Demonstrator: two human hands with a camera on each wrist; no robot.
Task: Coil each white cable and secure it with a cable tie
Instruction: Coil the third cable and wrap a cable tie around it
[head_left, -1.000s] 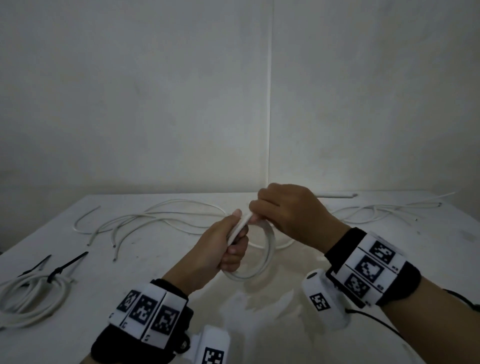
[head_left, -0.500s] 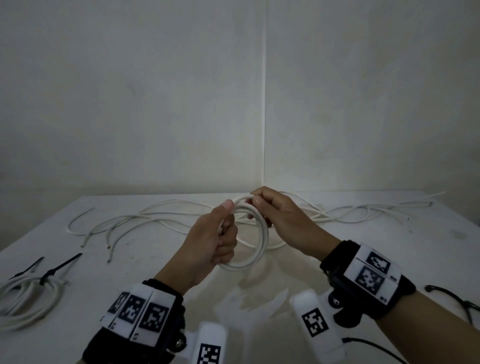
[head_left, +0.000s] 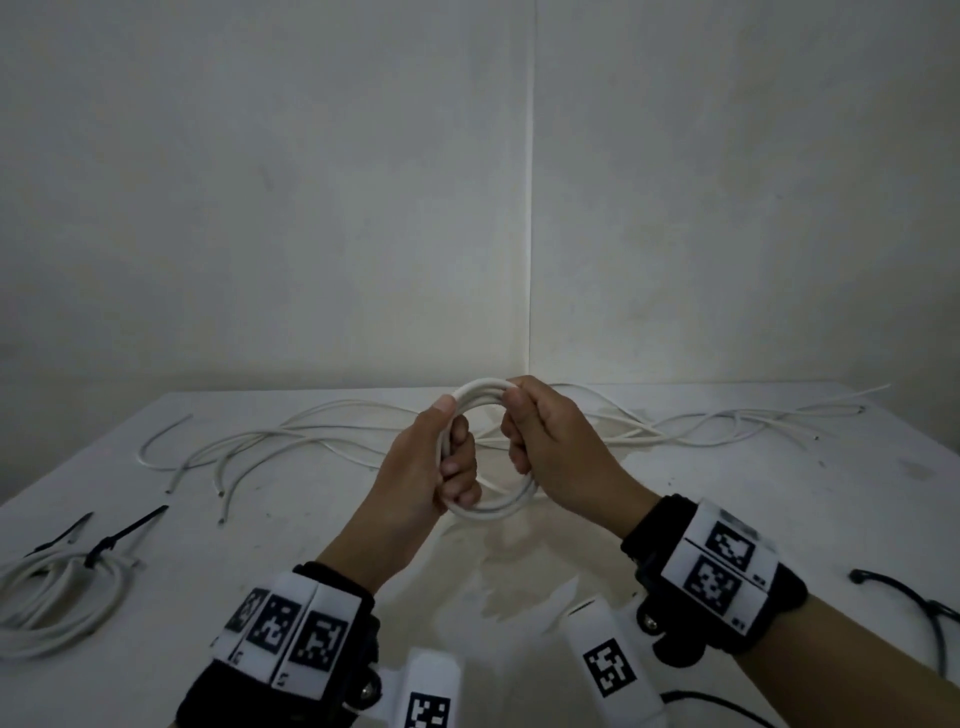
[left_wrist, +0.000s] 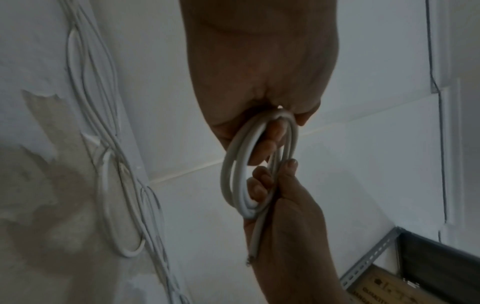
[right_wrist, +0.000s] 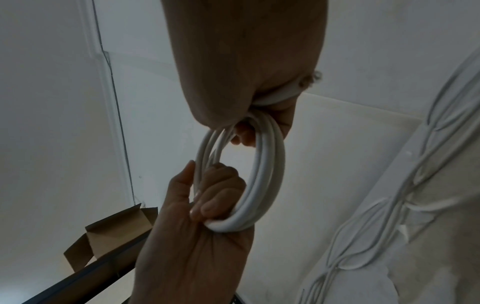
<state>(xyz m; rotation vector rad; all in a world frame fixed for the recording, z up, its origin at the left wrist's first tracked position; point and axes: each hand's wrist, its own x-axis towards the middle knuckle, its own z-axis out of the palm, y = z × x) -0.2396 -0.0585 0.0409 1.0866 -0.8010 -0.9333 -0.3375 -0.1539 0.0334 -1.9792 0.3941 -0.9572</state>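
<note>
A white cable wound into a small round coil (head_left: 491, 512) is held upright above the table. My left hand (head_left: 447, 457) grips its left side, fingers curled through the loop. My right hand (head_left: 524, 436) grips the right side and top of the coil. In the left wrist view the coil (left_wrist: 233, 170) hangs from my left hand (left_wrist: 262, 142), and the cable's cut end (left_wrist: 253, 255) sticks out under my right hand (left_wrist: 272, 185). The right wrist view shows the coil (right_wrist: 267, 176) between both fists.
Several loose white cables (head_left: 291, 436) lie across the back of the white table (head_left: 779, 493). A coiled cable bound with a black tie (head_left: 57, 592) lies at the left. Spare black ties lie at left (head_left: 62, 532) and right (head_left: 914, 603).
The free end of the cable has been wound in. My right hand has moved from the top of the loop onto its right side, and the coil now stands more upright and rounder.
</note>
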